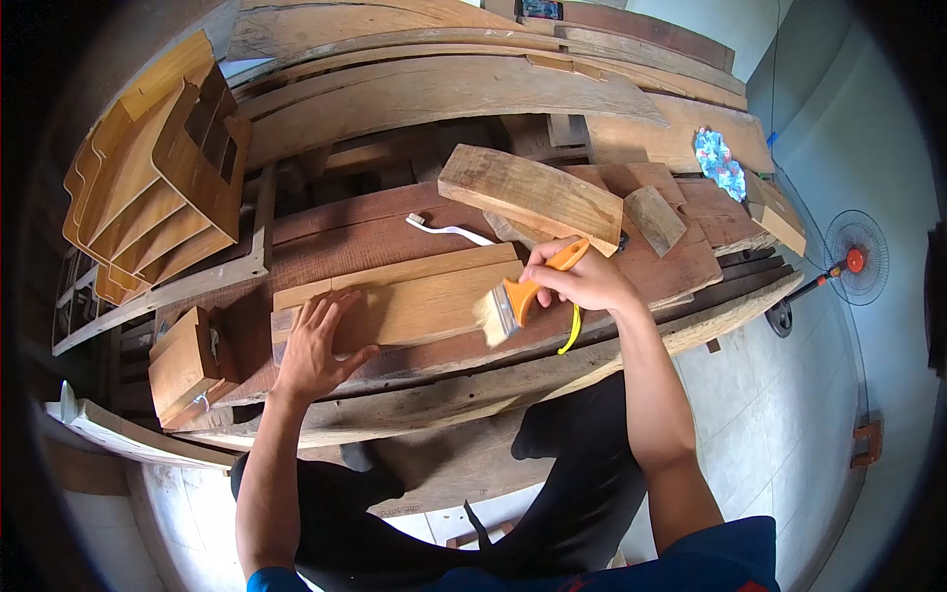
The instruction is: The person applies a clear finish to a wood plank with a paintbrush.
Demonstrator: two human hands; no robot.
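Flat across the left end of a wooden board [424, 301] lies my left hand [324, 340], fingers spread and thumb out to the side. My right hand [582, 276] is wrapped round the orange handle of a paintbrush [505, 308]. The brush's pale bristles point down and left, over the board's right end. A white toothbrush [449, 230] rests just behind the board. Beyond my right hand sits a thick wood block [533, 192], and a yellow strip [571, 331] shows below the hand.
A wooden desk organizer [163, 187] stands at the left, above a small wooden box [184, 370]. Long planks [444, 94] lie at the back. To the right are a smaller block [655, 221], a crumpled blue patterned cloth [719, 163] and a standing fan [854, 259].
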